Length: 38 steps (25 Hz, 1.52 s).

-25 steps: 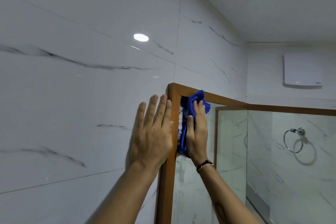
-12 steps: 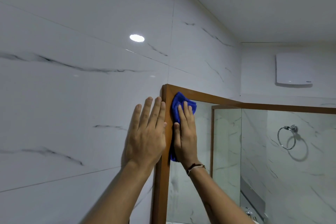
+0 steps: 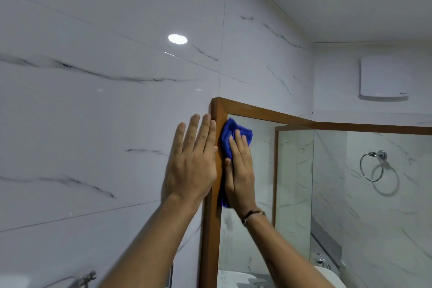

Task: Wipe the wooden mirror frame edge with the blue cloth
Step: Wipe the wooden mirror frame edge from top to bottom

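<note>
The wooden mirror frame (image 3: 211,229) hangs on a marble-tiled wall, its top left corner just above my hands. My right hand (image 3: 239,172) presses the bunched blue cloth (image 3: 228,134) flat against the inner side of the frame's left upright, just below the corner; the cloth shows above my fingers and at my palm's left edge. My left hand (image 3: 191,162) lies flat and open on the wall tile, fingers together, its edge touching the frame's outer side.
The mirror glass (image 3: 362,194) reflects a chrome towel ring (image 3: 371,166) and a tiled wall. A white vent box (image 3: 384,79) sits high on the right wall. A sink rim (image 3: 236,279) and a tap (image 3: 85,279) lie at the bottom.
My right hand and the blue cloth have shifted left from the glass onto the frame's inner side, and the hand has flattened over the cloth. The left hand has stayed on the wall.
</note>
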Each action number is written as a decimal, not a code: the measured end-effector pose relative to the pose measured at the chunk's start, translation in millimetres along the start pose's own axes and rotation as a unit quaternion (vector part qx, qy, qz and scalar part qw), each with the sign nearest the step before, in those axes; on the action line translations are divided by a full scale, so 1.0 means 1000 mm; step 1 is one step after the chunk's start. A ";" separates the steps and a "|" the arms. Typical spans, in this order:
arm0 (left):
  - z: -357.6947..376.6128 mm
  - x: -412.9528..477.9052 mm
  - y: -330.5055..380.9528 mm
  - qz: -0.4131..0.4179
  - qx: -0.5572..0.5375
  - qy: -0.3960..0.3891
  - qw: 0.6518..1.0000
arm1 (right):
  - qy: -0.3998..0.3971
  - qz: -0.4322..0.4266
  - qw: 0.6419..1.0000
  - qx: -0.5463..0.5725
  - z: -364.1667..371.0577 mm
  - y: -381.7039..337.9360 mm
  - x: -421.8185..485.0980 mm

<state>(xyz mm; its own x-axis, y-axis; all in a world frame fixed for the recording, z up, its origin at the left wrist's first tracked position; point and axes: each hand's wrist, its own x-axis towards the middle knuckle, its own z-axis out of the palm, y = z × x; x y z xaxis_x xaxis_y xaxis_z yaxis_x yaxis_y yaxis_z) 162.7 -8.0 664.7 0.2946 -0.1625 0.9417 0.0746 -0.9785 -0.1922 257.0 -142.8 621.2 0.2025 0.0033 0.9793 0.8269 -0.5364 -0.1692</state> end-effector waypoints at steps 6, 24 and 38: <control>0.000 -0.003 0.002 0.002 0.000 -0.003 1.000 | -0.034 0.002 0.999 0.008 -0.001 0.003 -0.080; 0.032 -0.056 0.013 0.017 -0.012 0.040 0.999 | -0.036 0.010 0.999 -0.035 0.019 0.026 -0.182; 0.036 -0.091 0.027 -0.008 0.030 0.035 0.999 | -0.009 0.023 1.000 -0.010 0.017 0.028 -0.149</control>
<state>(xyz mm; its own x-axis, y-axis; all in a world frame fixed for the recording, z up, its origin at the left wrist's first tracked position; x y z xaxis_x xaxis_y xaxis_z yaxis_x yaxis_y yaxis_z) 172.7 -15.0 563.9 0.2262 -0.1581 0.9612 0.1359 -0.9720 -0.1919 258.5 -144.3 468.4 0.2507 -0.0067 0.9680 0.8052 -0.5536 -0.2124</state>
